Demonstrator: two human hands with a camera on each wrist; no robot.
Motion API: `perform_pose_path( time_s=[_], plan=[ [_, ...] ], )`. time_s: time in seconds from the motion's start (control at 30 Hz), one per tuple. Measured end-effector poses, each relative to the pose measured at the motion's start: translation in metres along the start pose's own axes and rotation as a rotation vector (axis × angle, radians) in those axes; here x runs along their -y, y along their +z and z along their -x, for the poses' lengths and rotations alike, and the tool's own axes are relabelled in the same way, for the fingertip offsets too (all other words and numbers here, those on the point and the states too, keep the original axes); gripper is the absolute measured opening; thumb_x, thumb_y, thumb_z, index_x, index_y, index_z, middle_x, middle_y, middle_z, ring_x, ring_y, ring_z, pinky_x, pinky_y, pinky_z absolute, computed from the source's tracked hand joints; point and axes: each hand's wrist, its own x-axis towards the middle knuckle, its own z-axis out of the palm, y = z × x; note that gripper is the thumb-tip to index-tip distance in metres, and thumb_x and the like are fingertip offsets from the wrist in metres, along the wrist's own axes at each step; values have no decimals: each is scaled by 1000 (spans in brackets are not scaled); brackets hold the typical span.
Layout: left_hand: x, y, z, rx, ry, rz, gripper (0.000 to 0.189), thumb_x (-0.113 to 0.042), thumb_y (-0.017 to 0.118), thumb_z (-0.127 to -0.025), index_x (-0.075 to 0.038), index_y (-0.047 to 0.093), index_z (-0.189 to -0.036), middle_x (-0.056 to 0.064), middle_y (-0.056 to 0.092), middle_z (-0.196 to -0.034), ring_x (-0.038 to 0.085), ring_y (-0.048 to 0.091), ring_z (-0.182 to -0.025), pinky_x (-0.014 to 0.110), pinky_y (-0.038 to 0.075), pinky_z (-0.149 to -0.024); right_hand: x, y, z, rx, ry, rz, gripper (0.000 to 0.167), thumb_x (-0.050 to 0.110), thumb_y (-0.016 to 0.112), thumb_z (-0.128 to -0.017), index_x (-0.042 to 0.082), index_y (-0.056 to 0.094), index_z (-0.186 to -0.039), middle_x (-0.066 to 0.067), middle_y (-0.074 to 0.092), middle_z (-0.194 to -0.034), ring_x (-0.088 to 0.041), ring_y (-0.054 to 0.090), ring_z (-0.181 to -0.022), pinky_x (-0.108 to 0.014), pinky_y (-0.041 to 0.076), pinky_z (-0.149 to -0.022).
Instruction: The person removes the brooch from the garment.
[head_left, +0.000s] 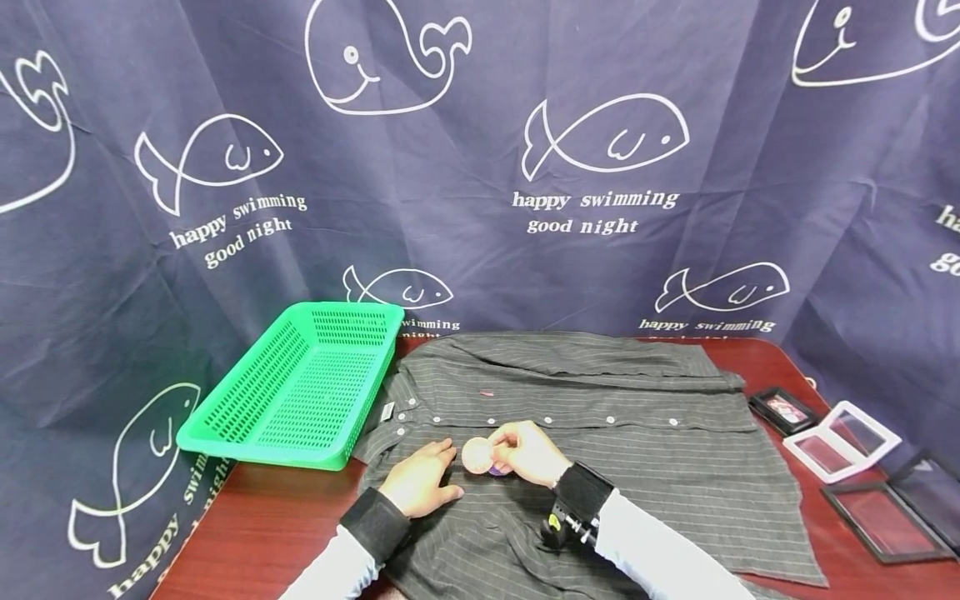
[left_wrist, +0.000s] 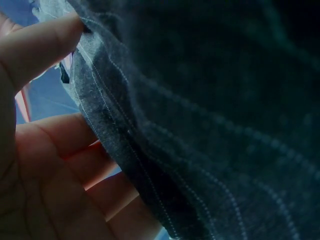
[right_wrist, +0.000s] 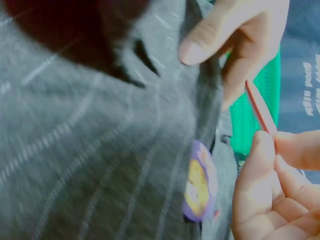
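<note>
A grey pinstriped shirt [head_left: 645,467] with a row of white buttons is spread across the table. My right hand [head_left: 527,452] pinches a thin, round, pale pink disc [head_left: 477,456] by its edge, between thumb and fingers, over the shirt. The right wrist view shows the disc [right_wrist: 261,107] nearly edge-on. Close below that hand, a round purple badge [right_wrist: 201,182] with a yellow cartoon figure lies against the cloth. My left hand [head_left: 420,479] rests on the shirt left of the disc, fingers extended and thumb apart. Striped cloth [left_wrist: 215,120] fills much of the left wrist view.
A green plastic basket [head_left: 262,452] stands on the red-brown table [head_left: 277,517] at the left. At the right edge lie a small black case [head_left: 783,410], a white folding frame [head_left: 838,433] and a black folding frame [head_left: 862,533]. A dark blue printed curtain [head_left: 480,167] hangs behind.
</note>
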Motion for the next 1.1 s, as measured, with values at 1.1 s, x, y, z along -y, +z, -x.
perform_pose_path(
  time_s=[1.1],
  plan=[
    [4,4,-2,18,-9,0,64,-39,74,-81,0,59,-131,13,55,-142,33,53,-130,46,46,-104,5,-62,24,-289,-106,0,20,0,62,-90,-14,63,-106,-28,69,-92,-5,64,-69,-19,55,-66]
  ],
)
